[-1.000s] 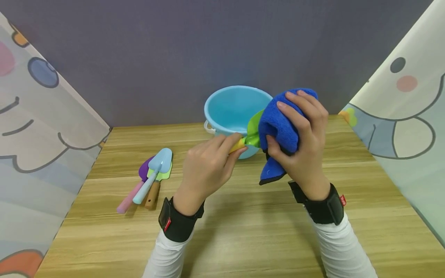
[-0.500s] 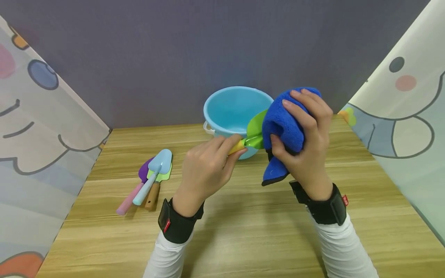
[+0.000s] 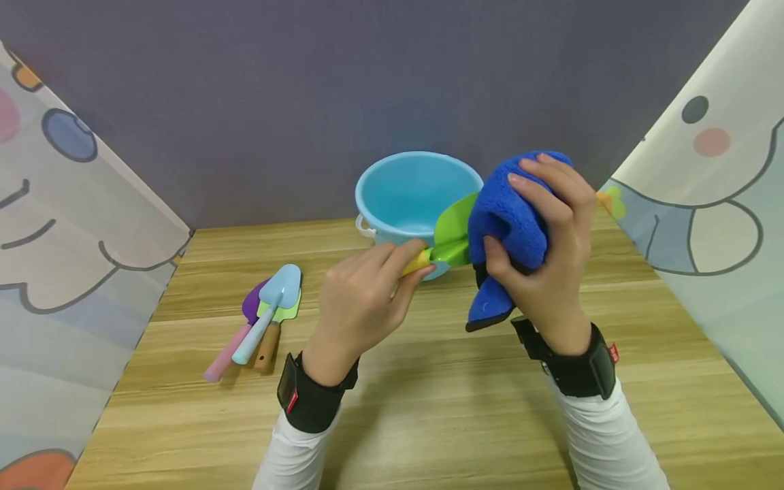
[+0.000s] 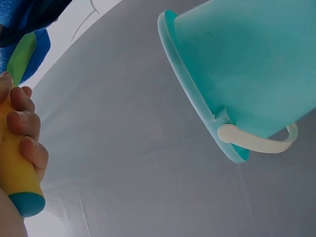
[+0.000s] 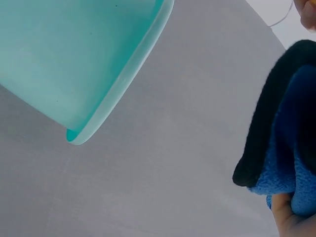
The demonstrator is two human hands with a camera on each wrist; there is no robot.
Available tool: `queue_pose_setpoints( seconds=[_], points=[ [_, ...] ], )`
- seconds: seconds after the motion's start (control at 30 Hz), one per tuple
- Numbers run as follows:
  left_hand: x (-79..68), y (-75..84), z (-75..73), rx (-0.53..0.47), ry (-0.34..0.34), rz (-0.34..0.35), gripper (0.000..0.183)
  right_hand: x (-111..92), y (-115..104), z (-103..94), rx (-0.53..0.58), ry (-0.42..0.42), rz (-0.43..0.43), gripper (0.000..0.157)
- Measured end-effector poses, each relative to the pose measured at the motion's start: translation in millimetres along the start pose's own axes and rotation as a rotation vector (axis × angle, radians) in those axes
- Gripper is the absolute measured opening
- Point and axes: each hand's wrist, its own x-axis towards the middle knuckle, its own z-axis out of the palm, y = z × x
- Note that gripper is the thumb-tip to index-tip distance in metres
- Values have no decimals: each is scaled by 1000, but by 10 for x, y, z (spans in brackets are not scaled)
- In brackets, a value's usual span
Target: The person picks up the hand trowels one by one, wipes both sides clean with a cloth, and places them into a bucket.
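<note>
My left hand grips the yellow handle of a toy trowel with a green blade; the handle's teal end shows in the left wrist view. In my right hand is a bunched blue cloth with dark edging, wrapped over the blade's far end, so the tip is hidden. One corner of the cloth hangs below the hand. Both hands are raised in front of a light blue bucket.
The bucket, with a white handle, stands at the back of the wooden table before a grey panel. To the left lie a light blue trowel, a purple one with a pink handle, and a green one with a brown handle.
My right hand and the cloth have slid a little to the right along the trowel, uncovering more of the green blade. The left hand keeps its grip in nearly the same place.
</note>
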Motion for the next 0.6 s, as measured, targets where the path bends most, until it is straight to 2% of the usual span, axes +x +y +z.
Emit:
queue_pose_setpoints(
  seconds=[0.23,0.6],
  points=[
    [1,-7,-11,65,23,49,23,15,2,2,38,23,50,68],
    [1,-5,1,58,34,60,25,54,1,-34,44,52,132,75]
  ],
)
